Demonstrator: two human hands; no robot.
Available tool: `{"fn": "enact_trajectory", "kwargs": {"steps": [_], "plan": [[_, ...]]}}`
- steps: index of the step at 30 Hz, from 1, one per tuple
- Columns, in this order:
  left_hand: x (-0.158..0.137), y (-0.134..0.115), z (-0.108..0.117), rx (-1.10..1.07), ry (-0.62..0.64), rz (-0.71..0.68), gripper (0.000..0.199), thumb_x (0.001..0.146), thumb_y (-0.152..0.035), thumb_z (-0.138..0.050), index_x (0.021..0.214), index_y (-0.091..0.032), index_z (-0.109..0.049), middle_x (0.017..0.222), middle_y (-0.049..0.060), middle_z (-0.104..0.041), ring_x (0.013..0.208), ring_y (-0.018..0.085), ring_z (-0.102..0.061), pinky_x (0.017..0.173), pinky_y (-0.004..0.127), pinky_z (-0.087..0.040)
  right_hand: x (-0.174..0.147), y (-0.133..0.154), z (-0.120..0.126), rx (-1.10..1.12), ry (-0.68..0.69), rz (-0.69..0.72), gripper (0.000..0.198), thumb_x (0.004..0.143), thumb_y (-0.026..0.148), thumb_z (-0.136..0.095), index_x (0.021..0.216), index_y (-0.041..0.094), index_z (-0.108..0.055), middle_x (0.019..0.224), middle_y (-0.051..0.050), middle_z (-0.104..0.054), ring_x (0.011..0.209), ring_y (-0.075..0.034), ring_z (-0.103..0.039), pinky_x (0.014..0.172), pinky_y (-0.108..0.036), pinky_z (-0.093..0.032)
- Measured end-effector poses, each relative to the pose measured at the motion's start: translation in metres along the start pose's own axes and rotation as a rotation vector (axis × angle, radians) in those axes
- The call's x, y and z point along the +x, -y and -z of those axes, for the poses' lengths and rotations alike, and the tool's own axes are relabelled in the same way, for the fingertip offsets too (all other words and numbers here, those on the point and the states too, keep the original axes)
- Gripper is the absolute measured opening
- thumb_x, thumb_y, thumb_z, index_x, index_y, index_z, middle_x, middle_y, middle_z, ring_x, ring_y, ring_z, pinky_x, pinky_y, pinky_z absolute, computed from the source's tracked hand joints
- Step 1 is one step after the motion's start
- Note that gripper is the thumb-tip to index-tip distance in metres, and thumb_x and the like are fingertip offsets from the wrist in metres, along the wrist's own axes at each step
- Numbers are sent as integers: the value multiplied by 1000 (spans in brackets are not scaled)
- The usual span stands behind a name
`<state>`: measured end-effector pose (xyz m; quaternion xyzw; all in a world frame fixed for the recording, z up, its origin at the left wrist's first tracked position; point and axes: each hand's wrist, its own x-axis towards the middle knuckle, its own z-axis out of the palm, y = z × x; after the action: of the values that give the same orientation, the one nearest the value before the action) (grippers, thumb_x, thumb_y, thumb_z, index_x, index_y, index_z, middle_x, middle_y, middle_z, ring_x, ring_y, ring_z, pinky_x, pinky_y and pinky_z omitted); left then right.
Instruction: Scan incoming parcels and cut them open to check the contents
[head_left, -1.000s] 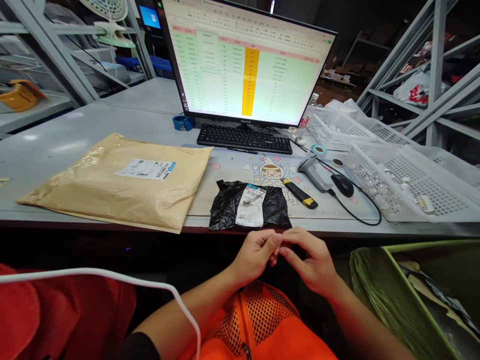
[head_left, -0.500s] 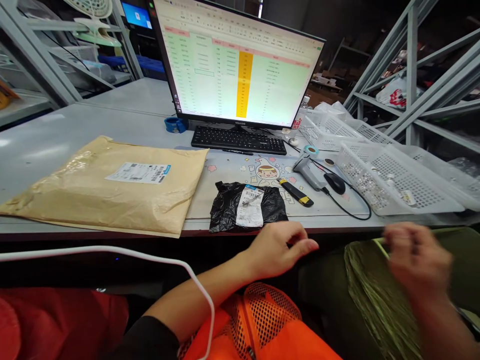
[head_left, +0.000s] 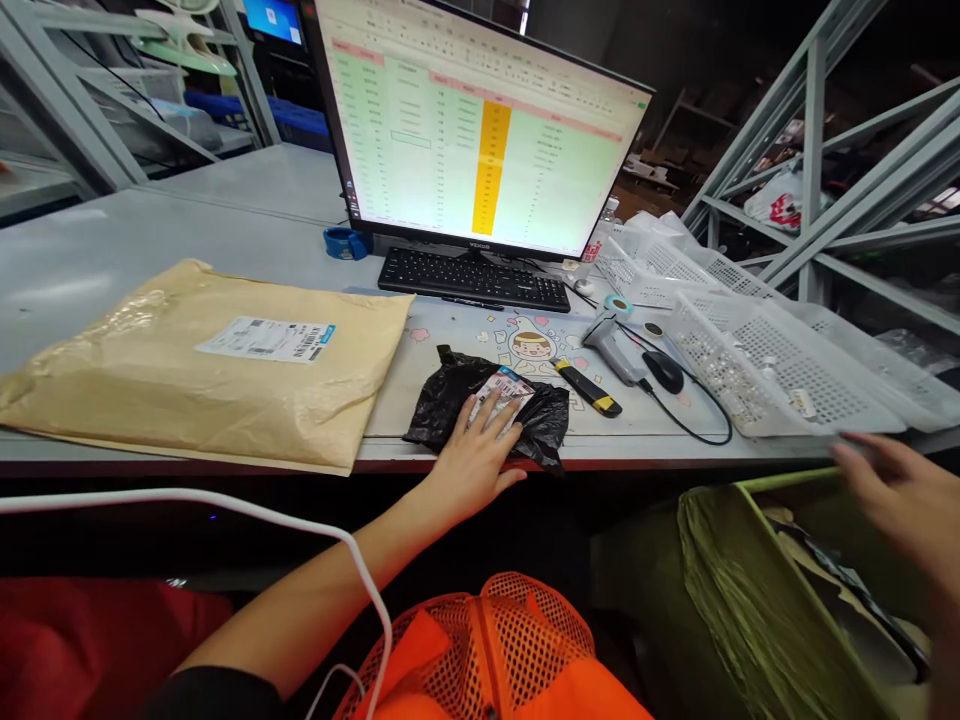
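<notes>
My left hand [head_left: 476, 450] lies flat with its fingers spread on a crumpled black plastic mailer bag [head_left: 431, 405]. Under the fingers, the bag's white and blue shipping label [head_left: 510, 385] is partly covered. Off to the right, my right hand [head_left: 904, 495] hovers above the rim of an olive green bin [head_left: 720, 580]. It is blurred, with thumb and fingers apart and nothing visible in it. A large tan padded envelope [head_left: 150, 370] with a label [head_left: 266, 340] rests left of the black bag. A black and yellow utility knife [head_left: 587, 388] lies just right of the bag.
Beyond the knife are a barcode scanner [head_left: 611, 345], its cable and a black mouse [head_left: 664, 371]. A keyboard [head_left: 472, 280] sits before the monitor [head_left: 480, 130]. White perforated baskets [head_left: 847, 385] line the right side. A white cable [head_left: 300, 510] crosses in front of my left arm.
My left hand has moved left and forward onto the black bag, its fingers now spread. My right hand has shifted right, uncovering more of the bin's opening.
</notes>
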<state>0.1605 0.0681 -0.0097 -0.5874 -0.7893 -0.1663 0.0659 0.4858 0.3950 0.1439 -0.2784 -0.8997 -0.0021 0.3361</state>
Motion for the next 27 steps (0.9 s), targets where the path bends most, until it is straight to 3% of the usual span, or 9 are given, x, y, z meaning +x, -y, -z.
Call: {"fn": "enact_trajectory", "kwargs": {"steps": [2, 5, 7, 9, 11, 14, 19, 24, 27], "plan": [[2, 0, 6, 10, 36, -25, 59, 96, -55, -73, 141, -17, -64, 175, 11, -33, 165, 43, -15, 132, 68, -16, 14, 41, -45, 120, 71, -29, 42, 97, 68, -61, 114, 33, -78, 91, -11, -78, 76, -28, -71, 70, -45, -52], [3, -6, 13, 22, 98, -44, 52, 95, -52, -76, 133, -17, -66, 175, 10, -34, 164, 44, -17, 131, 69, -18, 34, 132, -134, 444, 331, 202, 40, 100, 54, -61, 120, 23, -76, 108, -12, -78, 90, -25, -72, 81, -38, -55], [3, -12, 14, 30, 117, -43, 51, 95, -50, -76, 132, -16, -65, 174, 13, -36, 164, 43, -20, 132, 68, -17, 42, 187, -190, 506, 429, 295, 33, 100, 46, -63, 115, 19, -75, 116, -12, -77, 101, -25, -70, 88, -35, -52], [2, -16, 13, 32, 119, -32, 49, 97, -48, -74, 132, -15, -64, 172, 16, -39, 163, 42, -25, 132, 67, -16, 47, 223, -230, 454, 505, 268, 28, 103, 39, -58, 92, 18, -74, 96, -10, -77, 87, -21, -66, 80, -31, -47], [1, -17, 10, 33, 116, -18, 46, 98, -47, -72, 132, -16, -64, 171, 16, -41, 162, 42, -28, 132, 67, -15, 52, 237, -255, 423, 545, 238, 37, 106, 34, -51, 75, 19, -67, 76, -6, -71, 72, -18, -59, 70, -29, -41], [-2, -16, 6, 48, 126, -13, 46, 97, -44, -72, 133, -16, -63, 172, 14, -39, 162, 44, -26, 132, 68, -13, 61, 233, -272, 432, 563, 237, 44, 107, 33, -48, 67, 20, -61, 65, -4, -65, 64, -16, -51, 63, -28, -34], [-6, -13, -1, 47, 131, -18, 58, 97, -46, -72, 143, -15, -60, 175, 13, -31, 163, 45, -20, 133, 68, -8, 68, 225, -278, 442, 587, 253, 44, 106, 34, -52, 65, 20, -60, 63, -3, -63, 63, -16, -46, 62, -29, -30], [-8, -13, -9, -24, 77, -13, 82, 100, -51, -67, 169, -20, -34, 175, 10, -32, 164, 43, -19, 133, 68, -4, 66, 225, -275, 454, 582, 270, 43, 106, 32, -50, 66, 20, -59, 68, -3, -66, 65, -16, -49, 66, -28, -33], [-10, -12, -13, -39, 50, -7, 78, 99, -53, -69, 167, -26, -41, 175, 8, -33, 165, 46, -12, 132, 70, -4, 64, 220, -272, 445, 574, 289, 40, 107, 33, -51, 70, 20, -59, 68, -3, -65, 66, -16, -50, 67, -27, -33]]}}
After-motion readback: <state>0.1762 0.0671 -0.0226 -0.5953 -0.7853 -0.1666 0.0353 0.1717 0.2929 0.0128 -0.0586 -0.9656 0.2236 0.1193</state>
